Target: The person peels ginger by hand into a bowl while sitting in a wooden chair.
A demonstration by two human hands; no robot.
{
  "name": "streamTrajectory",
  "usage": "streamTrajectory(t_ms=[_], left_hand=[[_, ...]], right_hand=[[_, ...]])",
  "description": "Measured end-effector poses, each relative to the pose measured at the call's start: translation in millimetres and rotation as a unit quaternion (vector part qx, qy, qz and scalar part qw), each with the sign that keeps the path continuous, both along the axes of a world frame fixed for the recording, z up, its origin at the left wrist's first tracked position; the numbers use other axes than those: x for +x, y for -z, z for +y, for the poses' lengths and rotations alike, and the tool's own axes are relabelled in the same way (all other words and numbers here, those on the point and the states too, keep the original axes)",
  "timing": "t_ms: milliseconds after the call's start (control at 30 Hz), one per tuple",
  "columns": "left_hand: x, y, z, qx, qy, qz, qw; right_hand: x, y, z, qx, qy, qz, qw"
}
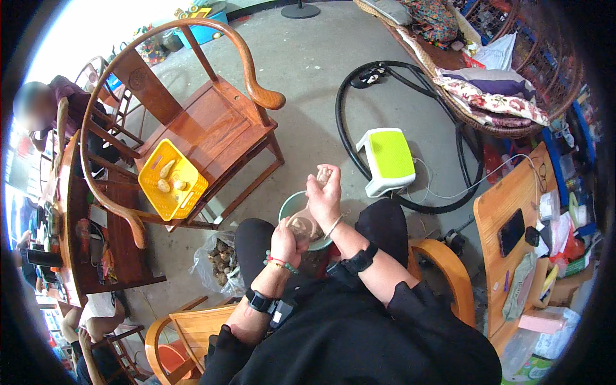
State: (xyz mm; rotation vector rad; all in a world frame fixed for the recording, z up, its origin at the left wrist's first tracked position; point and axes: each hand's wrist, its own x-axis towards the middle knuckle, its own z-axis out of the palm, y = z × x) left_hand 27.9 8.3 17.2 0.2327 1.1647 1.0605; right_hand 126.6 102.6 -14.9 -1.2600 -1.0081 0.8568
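My right hand (325, 199) is closed around a small pale, knobbly piece (324, 175), perhaps a root or tuber, above the right rim of a light green bucket (290, 199). Lower and to the left, my left hand (285, 244) grips a pinkish peeler-like tool (312, 216) with a curved frame; its exact kind is unclear. Pale pieces show inside the bucket between my knees. A yellow plastic basket (161, 201) with a few peeled pale pieces (167, 169) rests on a wooden armchair. Dark, rough tubers (223, 262) fill a clear plastic bag on the floor beside my left leg.
The wooden armchair (216, 118) stands ahead to the left. A green-topped white stool (392, 154) and a coiled black hose (342, 113) lie ahead to the right. A wooden table (495, 211) holds a phone (511, 232). Other people sit at the far left.
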Motion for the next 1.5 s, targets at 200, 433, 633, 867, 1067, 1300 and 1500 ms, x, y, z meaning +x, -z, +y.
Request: streamTrajectory(t_ms=[200, 433, 633, 867, 1067, 1300, 1500], left_hand=[[-3, -4, -3, 0.006, 0.012, 0.055, 0.998], [-11, 8, -4, 0.042, 0.028, 0.052, 0.997], [-15, -5, -8, 0.026, 0.050, -0.051, 0.997], [-15, -2, -1, -0.022, 0.022, -0.112, 0.993], [-7, 7, 1, -0.053, -0.003, -0.136, 0.989], [-5, -12, -6, -0.083, 0.016, -0.117, 0.990], [-8, 2, -4, -0.074, -0.001, -0.133, 0.988]], right_hand=[[14, -18, 0, -0.012, 0.021, 0.075, 0.997], [2, -16, -6, -0.008, -0.016, 0.096, 0.995], [28, -6, 2, -0.056, 0.025, 0.087, 0.994], [0, -36, -20, -0.018, -0.032, 0.122, 0.992], [-6, -13, -16, 0.050, -0.026, 0.011, 0.998], [21, -9, 0, 0.024, 0.045, 0.064, 0.997], [-2, -11, -18, -0.012, -0.027, 0.100, 0.995]])
